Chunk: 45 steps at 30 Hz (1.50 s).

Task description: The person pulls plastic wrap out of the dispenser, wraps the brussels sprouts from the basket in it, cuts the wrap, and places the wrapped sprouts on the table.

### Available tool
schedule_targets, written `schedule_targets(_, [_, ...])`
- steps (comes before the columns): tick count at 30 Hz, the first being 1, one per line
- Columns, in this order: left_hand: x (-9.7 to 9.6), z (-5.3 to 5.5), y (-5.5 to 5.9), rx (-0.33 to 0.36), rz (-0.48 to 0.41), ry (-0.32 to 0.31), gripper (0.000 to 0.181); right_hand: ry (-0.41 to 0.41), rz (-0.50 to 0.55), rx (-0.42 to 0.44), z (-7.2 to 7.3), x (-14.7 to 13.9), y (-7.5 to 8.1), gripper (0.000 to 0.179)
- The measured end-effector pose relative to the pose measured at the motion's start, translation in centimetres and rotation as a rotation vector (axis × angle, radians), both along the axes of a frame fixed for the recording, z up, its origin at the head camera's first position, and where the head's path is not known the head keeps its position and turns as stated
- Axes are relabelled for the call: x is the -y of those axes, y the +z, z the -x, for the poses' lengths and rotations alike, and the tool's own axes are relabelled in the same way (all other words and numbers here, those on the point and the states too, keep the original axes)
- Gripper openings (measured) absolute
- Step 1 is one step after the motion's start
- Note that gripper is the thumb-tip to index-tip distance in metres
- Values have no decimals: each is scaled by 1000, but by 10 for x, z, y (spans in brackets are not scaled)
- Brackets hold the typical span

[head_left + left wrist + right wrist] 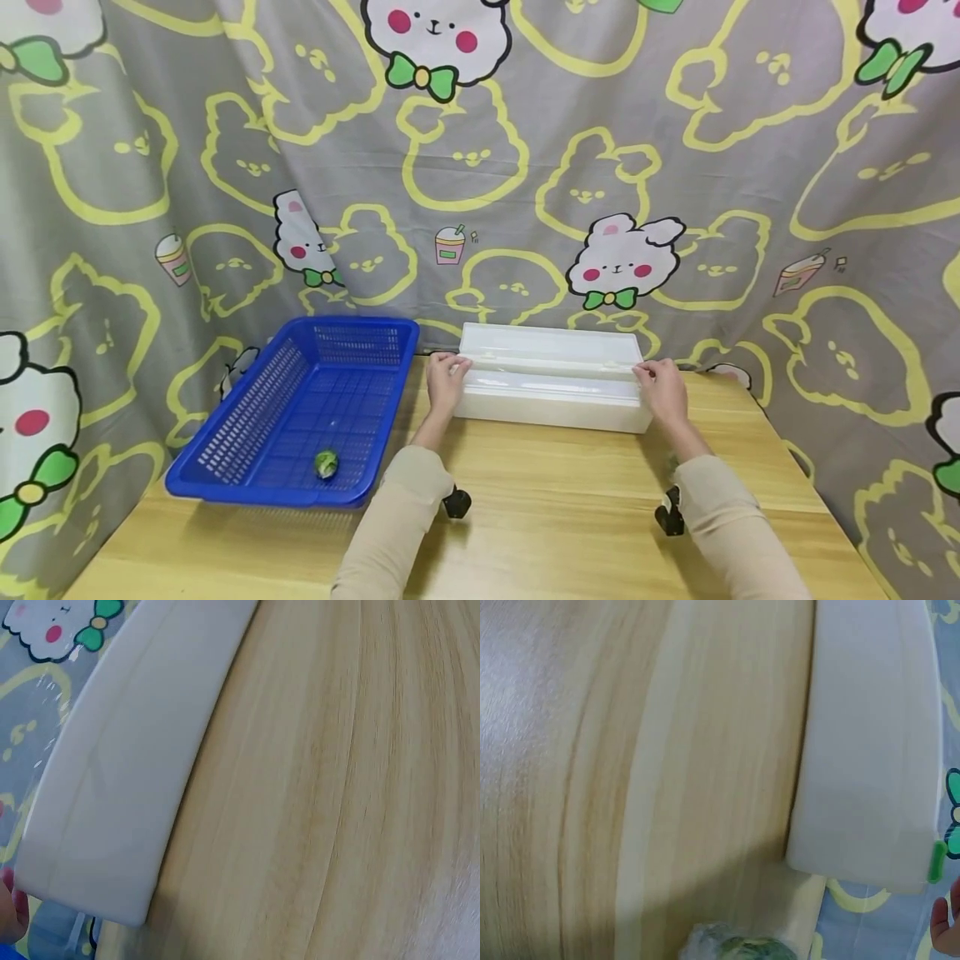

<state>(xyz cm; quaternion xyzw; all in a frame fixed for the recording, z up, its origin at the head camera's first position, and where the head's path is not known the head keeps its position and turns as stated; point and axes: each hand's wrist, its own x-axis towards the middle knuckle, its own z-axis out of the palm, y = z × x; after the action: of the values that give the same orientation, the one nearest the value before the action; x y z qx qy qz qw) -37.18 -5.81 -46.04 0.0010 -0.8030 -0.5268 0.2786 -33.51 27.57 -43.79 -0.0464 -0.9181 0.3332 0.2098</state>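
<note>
A long white box (551,412) with a lid (551,364) lies crosswise on the wooden table, against the patterned curtain. At its left end my left hand (446,382) pinches the lid's edge between thumb and fingers. My right hand (663,387) pinches the same lid at the right end. In the left wrist view the box's smooth front wall (127,765) shows, with the left fingertips (9,900) at its corner. The right wrist view shows a green clip (937,861) on the box's end, close to the right fingers (939,919).
Left of the box stands a blue plastic basket (288,417) holding a small green leafy ball (326,463). A green thing in clear plastic (750,949) sits on the table near the right wrist. The grey curtain (517,183) hangs right behind the table (555,517).
</note>
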Motion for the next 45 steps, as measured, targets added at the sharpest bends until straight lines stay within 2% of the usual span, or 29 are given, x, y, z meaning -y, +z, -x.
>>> schedule_targets(9, [-2, -7, 9, -42, -110, -13, 14, 25, 37, -117, -5, 0, 13, 21])
schedule_targets(13, [-2, -12, 17, -31, -133, -19, 14, 39, 39, -147, -9, -2, 19, 20])
schedule_targets(18, [-1, -17, 28, -18, -124, -32, 15, 36, 41, -154, -12, -4, 27, 21])
schedule_targets(26, [4, -20, 47, -63, -87, -53, 14, 32, 94, -135, -17, -3, 45, 25])
schedule_targets(33, [7, -23, 63, -29, -69, -80, 16, 34, 103, -158, -20, -3, 60, 25])
schedule_targets(45, [12, -35, 82, -89, -67, -91, 16, 36, 110, -145, -30, -3, 73, 29])
